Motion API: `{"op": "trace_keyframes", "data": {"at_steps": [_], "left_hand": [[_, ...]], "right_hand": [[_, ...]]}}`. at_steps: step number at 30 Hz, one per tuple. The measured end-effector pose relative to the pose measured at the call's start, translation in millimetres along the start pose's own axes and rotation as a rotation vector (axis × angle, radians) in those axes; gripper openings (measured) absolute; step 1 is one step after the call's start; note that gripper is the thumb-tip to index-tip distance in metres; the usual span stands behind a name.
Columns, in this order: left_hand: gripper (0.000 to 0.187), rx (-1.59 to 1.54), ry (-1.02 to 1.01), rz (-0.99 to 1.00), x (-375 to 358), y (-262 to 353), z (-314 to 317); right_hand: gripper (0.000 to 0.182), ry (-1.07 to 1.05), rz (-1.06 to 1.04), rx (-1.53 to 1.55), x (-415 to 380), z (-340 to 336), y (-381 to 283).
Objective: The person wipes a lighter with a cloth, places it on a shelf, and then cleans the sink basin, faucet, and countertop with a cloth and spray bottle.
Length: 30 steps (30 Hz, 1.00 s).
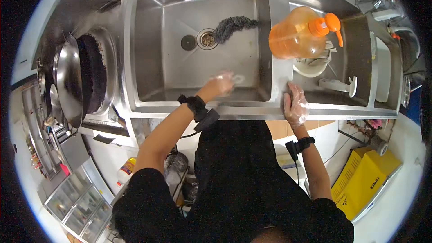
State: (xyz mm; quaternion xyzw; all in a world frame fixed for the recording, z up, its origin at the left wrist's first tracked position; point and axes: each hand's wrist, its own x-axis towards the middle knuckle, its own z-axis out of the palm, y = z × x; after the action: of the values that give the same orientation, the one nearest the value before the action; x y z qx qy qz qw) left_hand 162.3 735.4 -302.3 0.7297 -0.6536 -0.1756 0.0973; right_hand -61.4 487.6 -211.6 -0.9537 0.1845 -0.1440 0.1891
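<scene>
My left hand [220, 84], in a clear plastic glove, is over the near part of the left sink basin [180, 72]. Motion smears its fingers, and a pale blur beside them cannot be made out. Gloved the same way, my right hand [296, 105] lies with its fingers stretched out on the front of the steel divider [282, 83]. A dark grey mesh scrubber [234, 28] lies beside the drain [207, 40], which has bits in it. Left of the drain is a dark round disc [188, 42]. A large orange pump bottle [294, 36] stands by the divider.
The right basin [351, 63] holds a white bowl [310, 69] with cloth-like material and a white handled object [339, 85]. Pans [69, 81] sit at the left. A yellow bag [366, 180] is at lower right, and a bottle [127, 171] stands below left.
</scene>
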Motion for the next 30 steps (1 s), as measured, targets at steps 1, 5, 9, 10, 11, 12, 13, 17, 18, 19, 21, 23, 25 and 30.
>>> {"op": "trace_keyframes", "data": {"at_steps": [1,5,9,10,11,12,13,17,18,19,21,23,25,30], "left_hand": [[0.021,0.012,0.210,-0.008,21.5,-5.3,-3.5],[0.018,-0.983,0.376,-0.385,97.2,2.9,-22.2],[0.022,0.003,0.929,0.029,141.8,32.1,30.6],[0.013,-0.229,0.689,-0.154,141.6,36.5,71.3],[0.010,-0.452,0.587,-0.206,130.6,49.5,68.0],[0.009,-0.663,0.497,-0.280,119.4,62.8,64.0],[0.012,-0.536,0.619,-0.198,103.9,82.1,55.5],[0.017,-0.520,-0.028,-0.404,82.3,106.8,-6.9],[0.019,-0.424,0.233,-0.162,76.2,92.0,17.0],[0.020,-0.111,0.228,-0.073,70.3,82.2,27.8],[0.023,0.569,0.317,0.073,58.7,62.8,49.6],[0.031,-0.167,0.233,-0.285,47.2,57.6,1.3],[0.041,-0.912,0.114,-0.623,37.5,59.1,-50.0],[0.037,-1.569,0.202,-0.963,31.3,67.8,-40.6]], "right_hand": [[0.037,-0.005,0.012,-0.005,-0.5,0.0,0.2],[0.038,-0.020,0.050,-0.005,-4.7,1.7,3.2],[0.040,-0.022,0.041,0.046,-4.3,3.3,3.9],[0.040,-0.040,0.042,0.030,-2.9,1.7,2.7],[0.040,-0.060,0.044,0.016,-3.0,0.3,0.9],[0.040,-0.058,0.050,0.019,-2.0,-1.2,-0.7],[0.039,-0.049,0.054,0.047,1.2,-2.5,-1.7],[0.038,-0.039,0.073,0.019,-0.1,-1.6,-4.5],[0.038,-0.036,0.072,0.013,-0.3,-3.1,-4.3],[0.037,-0.036,0.066,0.031,0.8,-5.0,-5.2],[0.037,-0.029,0.060,0.051,1.2,-5.9,-7.1],[0.036,0.027,0.104,0.042,-1.6,-4.6,-9.1],[0.037,0.037,0.155,0.074,1.8,-16.5,-27.8],[0.040,-0.059,0.237,0.329,10.9,-11.7,-62.6]]}}
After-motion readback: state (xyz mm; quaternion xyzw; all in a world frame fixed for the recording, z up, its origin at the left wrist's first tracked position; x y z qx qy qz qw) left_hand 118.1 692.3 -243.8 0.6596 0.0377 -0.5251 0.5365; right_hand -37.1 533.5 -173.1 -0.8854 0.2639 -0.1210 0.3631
